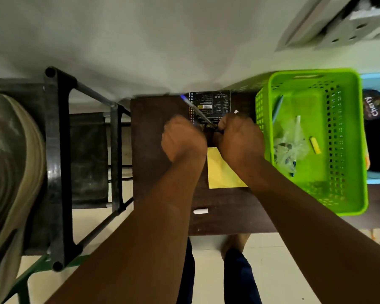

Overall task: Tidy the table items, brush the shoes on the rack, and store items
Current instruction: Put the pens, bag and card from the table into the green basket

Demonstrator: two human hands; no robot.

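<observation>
Blue-tipped pen (pixel 196 111) seemingly pinched between both hands (pixel 213 137), over dark table (pixel 224 207)

Over the dark surface (pixel 154 119), the right hand (pixel 239 139) pinches a pen (pixel 198 111); the left hand (pixel 183 139) is fisted beside it, near a green basket (pixel 351 150).

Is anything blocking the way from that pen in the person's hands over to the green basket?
Nothing visible does. The thin blue-tipped pen is held where the left hand and right hand meet, and the open-topped green plastic basket sits just right of the right hand on the dark wooden table.
</observation>
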